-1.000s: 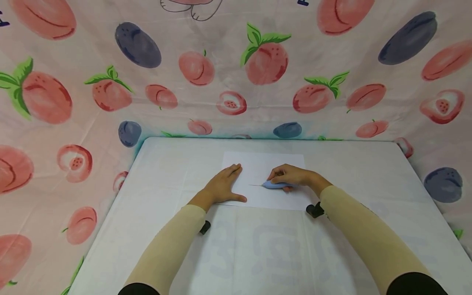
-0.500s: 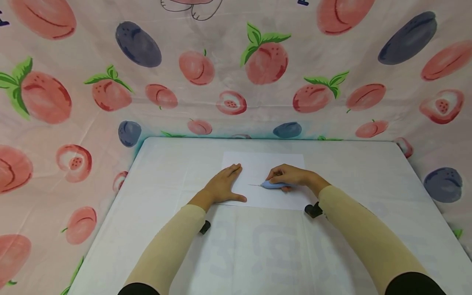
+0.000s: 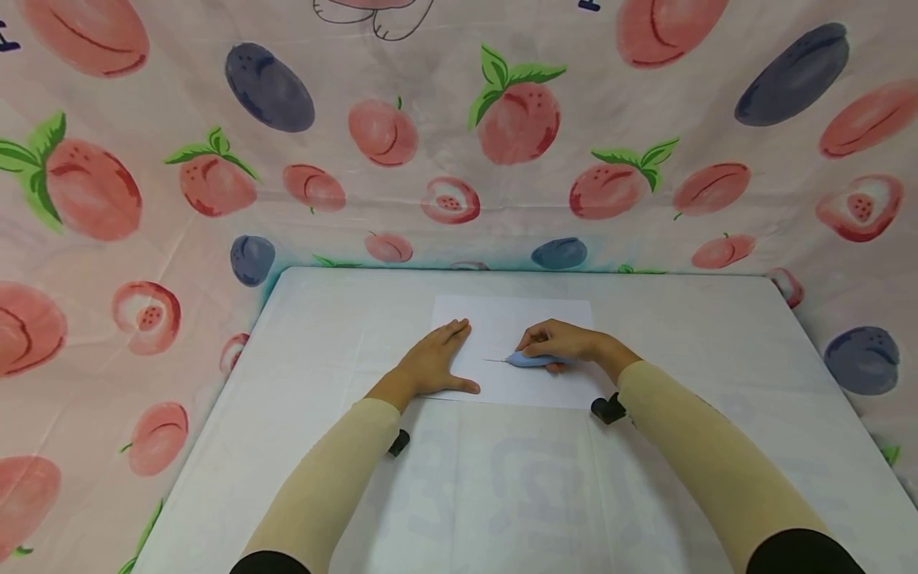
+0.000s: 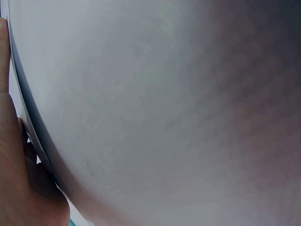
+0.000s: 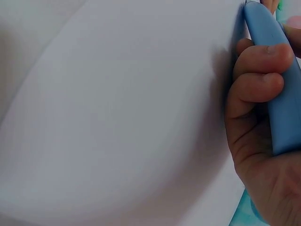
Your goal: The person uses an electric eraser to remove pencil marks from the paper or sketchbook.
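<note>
Gripping one tapered blue tool (image 3: 525, 361), the right hand (image 3: 562, 340) is half-hiding it; the straight-fingered left hand (image 3: 432, 360) is covering one white paper rectangle's (image 3: 502, 323) nine-o'clock edge.

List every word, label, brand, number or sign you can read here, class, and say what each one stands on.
None can be read for certain.
Backdrop: two dark blue fragments, cut off by the picture's edges, unreadable.
Table covering: large faint marks, too blurred to read.
Blue tool: no lettering visible.
White paper: no lettering visible.
</note>
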`<state>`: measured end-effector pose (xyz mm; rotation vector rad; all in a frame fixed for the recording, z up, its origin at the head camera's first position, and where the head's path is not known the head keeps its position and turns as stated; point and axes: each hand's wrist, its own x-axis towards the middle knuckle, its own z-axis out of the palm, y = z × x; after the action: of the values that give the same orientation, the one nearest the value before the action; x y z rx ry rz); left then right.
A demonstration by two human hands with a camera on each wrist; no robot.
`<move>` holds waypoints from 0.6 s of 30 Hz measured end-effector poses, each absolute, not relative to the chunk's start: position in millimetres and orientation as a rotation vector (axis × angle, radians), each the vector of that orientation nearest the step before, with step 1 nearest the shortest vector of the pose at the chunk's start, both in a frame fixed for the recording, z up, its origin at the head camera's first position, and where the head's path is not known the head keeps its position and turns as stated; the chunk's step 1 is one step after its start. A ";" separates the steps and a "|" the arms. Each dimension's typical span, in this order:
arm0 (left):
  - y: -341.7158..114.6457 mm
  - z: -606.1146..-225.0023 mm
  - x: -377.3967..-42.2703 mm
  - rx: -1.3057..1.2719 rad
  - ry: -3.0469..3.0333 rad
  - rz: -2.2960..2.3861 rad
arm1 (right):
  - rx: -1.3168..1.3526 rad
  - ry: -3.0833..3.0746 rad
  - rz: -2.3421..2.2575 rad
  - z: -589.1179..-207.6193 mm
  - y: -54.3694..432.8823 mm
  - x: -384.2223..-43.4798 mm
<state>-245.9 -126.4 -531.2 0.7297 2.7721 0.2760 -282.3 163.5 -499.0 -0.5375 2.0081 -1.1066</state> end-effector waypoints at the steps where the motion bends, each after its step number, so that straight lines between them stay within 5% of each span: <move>1: -126.4 -530.8 -245.8 0.731 2.772 0.273 | -0.537 2.008 -1.107 -498.8 163.4 -282.3; 18: -126.6 -530.1 -245.1 0.751 2.775 0.307 | -0.541 2.014 -1.099 -499.1 161.3 -284.3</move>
<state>-245.1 -126.6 -530.1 0.7515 2.7753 0.3074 -284.3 161.3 -499.1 -0.5410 2.0143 -1.0985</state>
